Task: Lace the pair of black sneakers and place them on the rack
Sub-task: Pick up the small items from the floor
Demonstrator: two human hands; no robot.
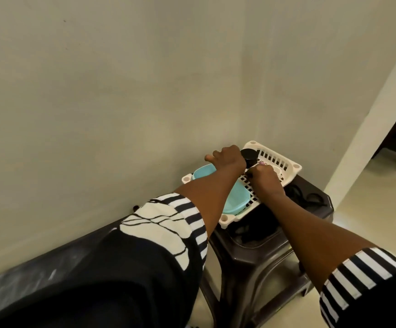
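Nearest: two forearms in striped black-and-white sleeves (193, 218), reaching away toward the far wall.

Stool: dark brown plastic stool (258, 254), mid-scene against the wall. Dark shapes lie in its recessed top, right of and below the tray; these may be laces or part of a shoe, but they cannot be identified.

Rack: cream slotted plastic rack (284, 162) resting on the stool top. It holds a turquoise container (236, 197) at its left, a black round lid or jar (249, 154) at its far side, and a small pale item under the right hand.

Left hand (227, 157): fingers curled, at the far left part of the rack, touching or beside the black jar. What it grips, if anything, cannot be told.

Right hand (263, 177): fingers curled over the rack's middle, seemingly pinching a small item; the hold is not clear.

Black sneakers: none plainly in view. Where they lie relative to either hand cannot be stated.

Progress, judged: no laced shoe stands on the rack, which carries other goods. Lacing and placing both appear outstanding.
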